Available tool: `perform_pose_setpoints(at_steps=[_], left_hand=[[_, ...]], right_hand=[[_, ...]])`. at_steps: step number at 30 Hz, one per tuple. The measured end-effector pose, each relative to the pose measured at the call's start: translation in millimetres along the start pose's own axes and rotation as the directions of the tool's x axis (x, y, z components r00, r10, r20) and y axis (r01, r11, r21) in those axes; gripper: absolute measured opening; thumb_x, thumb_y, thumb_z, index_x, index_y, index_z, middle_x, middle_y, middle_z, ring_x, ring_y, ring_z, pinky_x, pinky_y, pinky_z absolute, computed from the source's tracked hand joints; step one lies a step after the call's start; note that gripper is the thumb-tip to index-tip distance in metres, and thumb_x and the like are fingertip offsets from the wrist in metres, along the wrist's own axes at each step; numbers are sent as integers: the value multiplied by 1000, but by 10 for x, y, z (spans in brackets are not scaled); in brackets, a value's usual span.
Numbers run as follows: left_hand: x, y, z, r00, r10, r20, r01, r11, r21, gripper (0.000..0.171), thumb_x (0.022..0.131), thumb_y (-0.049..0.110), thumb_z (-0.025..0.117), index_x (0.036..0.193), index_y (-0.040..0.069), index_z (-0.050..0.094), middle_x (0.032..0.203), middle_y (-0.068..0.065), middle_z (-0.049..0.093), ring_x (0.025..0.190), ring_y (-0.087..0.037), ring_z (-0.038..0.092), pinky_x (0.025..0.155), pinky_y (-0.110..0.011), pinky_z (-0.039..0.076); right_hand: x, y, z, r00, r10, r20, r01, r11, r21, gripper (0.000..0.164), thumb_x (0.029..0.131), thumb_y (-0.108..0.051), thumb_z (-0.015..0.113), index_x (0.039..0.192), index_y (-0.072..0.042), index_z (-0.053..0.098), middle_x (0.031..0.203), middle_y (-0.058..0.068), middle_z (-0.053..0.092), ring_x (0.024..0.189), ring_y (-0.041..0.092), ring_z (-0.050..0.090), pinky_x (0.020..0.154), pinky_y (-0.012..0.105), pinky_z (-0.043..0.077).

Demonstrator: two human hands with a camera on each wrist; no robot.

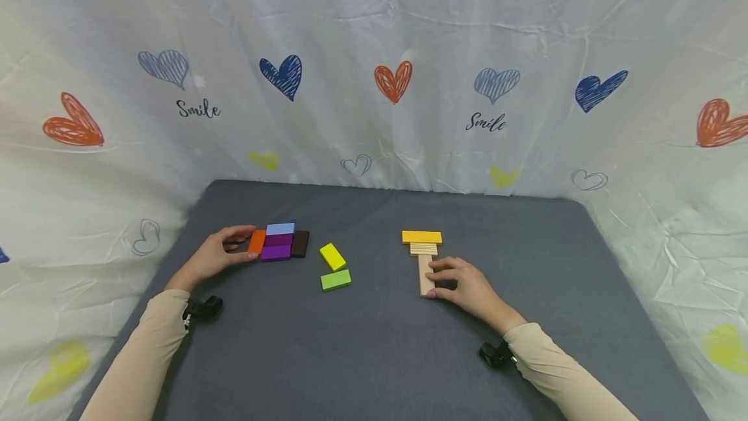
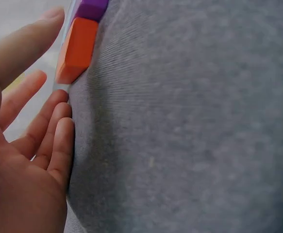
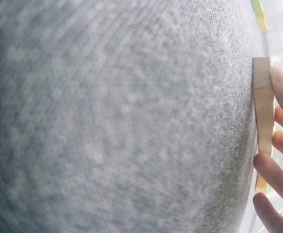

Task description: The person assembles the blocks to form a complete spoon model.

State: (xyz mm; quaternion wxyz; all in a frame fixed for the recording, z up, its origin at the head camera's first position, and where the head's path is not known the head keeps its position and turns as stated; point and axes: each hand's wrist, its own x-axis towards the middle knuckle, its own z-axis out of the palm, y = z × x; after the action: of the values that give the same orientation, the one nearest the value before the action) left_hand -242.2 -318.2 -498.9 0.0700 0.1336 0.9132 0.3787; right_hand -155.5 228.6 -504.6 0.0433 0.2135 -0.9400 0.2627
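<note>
On the left of the grey table, several blocks lie side by side: an orange block [image 1: 257, 242], a light-blue block [image 1: 280, 229], two purple blocks [image 1: 276, 253] and a dark brown block [image 1: 300, 243]. My left hand [image 1: 219, 254] is at the orange block's outer side, thumb and fingers loosely extended. Toward the right, a plain wooden block [image 1: 426, 276] points toward me, below several thin wooden pieces [image 1: 423, 249] and a crosswise yellow-orange block [image 1: 421, 237]. My right hand [image 1: 465, 285] rests its thumb and relaxed fingertips along the plain block's right side.
Between the two groups lie a yellow block [image 1: 332, 256] and a green block [image 1: 336, 280]. Behind the table [image 1: 350, 356] hangs a white curtain [image 1: 339, 12] printed with hearts. Both wrists wear small black cameras.
</note>
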Motion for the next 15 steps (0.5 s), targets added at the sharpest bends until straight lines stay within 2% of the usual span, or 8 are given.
perform_pose_setpoints(at_steps=[3, 6, 10, 15], left_hand=[[22, -24, -12, 1000, 3, 19, -3, 1000, 11, 71, 88, 35, 75, 146, 7, 46, 145, -21, 49, 127, -37, 49, 104, -51, 42], [33, -18, -33, 999, 8, 53, -9, 1000, 17, 73, 88, 33, 76, 147, 5, 44, 145, -22, 47, 127, -38, 48, 105, -56, 42], [44, 15, -65, 996, 5, 94, -7, 1000, 23, 74, 87, 28, 77, 148, 3, 43, 144, -24, 46, 127, -40, 48, 104, -57, 43], [75, 52, -73, 994, 0, 110, -5, 999, 46, 73, 87, 25, 77, 147, 1, 43, 141, -27, 47, 124, -41, 50, 100, -55, 46]], right_hand=[[-3, 4, 10, 1000, -17, -16, 17, 1000, -3, 40, 75, -35, 84, 112, -21, 77, 124, -3, 69, 113, 20, 64, 95, 44, 53], [-4, 2, 13, 999, -30, -22, 30, 1000, -4, 41, 75, -35, 84, 112, -20, 77, 123, -3, 69, 113, 21, 64, 94, 45, 53], [-4, -3, 6, 1000, -16, -6, 16, 1000, 6, 41, 75, -36, 84, 113, -20, 77, 124, -3, 69, 115, 21, 63, 96, 45, 52], [-4, -15, -9, 1000, -1, 7, 1, 1000, 7, 41, 76, -36, 83, 114, -20, 77, 125, -2, 68, 116, 21, 63, 97, 45, 52]])
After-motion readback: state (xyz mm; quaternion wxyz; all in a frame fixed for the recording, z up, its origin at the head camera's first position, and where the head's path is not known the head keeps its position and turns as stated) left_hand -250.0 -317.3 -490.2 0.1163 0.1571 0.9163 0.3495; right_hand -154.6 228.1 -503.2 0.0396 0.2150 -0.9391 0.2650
